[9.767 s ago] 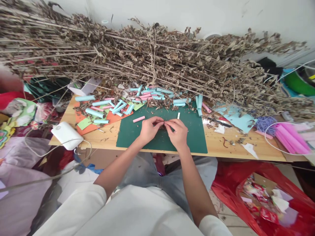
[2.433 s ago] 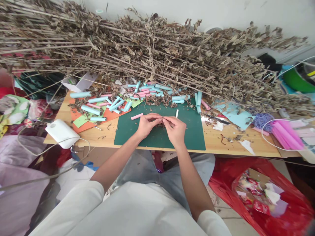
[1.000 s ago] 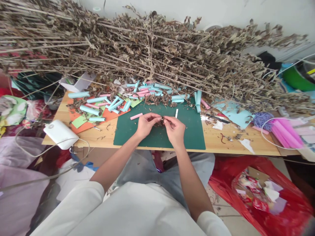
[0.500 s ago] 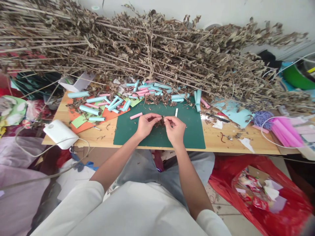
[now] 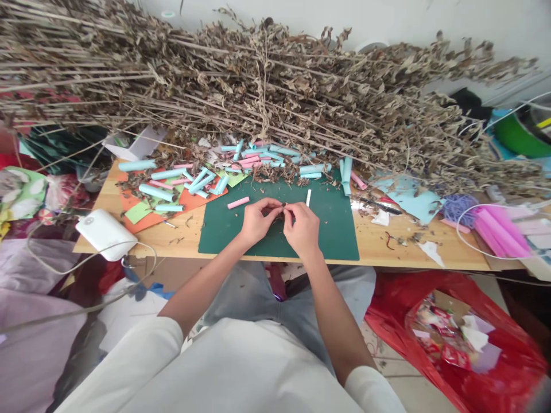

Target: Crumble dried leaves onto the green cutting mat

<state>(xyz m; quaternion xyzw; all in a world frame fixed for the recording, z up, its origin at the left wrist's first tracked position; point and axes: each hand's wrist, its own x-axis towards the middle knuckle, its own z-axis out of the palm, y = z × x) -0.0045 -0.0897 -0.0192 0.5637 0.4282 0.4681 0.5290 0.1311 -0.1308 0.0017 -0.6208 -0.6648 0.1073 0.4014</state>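
Over the middle of the green cutting mat (image 5: 224, 232), my left hand (image 5: 259, 219) and my right hand (image 5: 302, 227) meet at their fingertips. Both are closed in a pinch on a small dark bit that looks like dried leaf (image 5: 283, 205); the fingers cover most of it. Beyond my left hand lies a pink paper roll (image 5: 238, 202). A thin white stick (image 5: 308, 197) rests just past my right hand. Several blue paper rolls (image 5: 202, 182), with pink ones among them, are heaped along the mat's far edge and to the left.
Dried leafy stalks (image 5: 241, 80) spread across the whole back of the wooden table (image 5: 430, 241). A white power bank (image 5: 106, 234) with a cable sits at the left. To the right are a black pen (image 5: 381, 206), purple yarn (image 5: 458, 207) and, lower down, a red bag (image 5: 430, 281) of litter.
My right hand has shifted slightly left, and its fingers are drawn closer to those of my left hand. The left hand has barely moved. The things on the table stay where they were.
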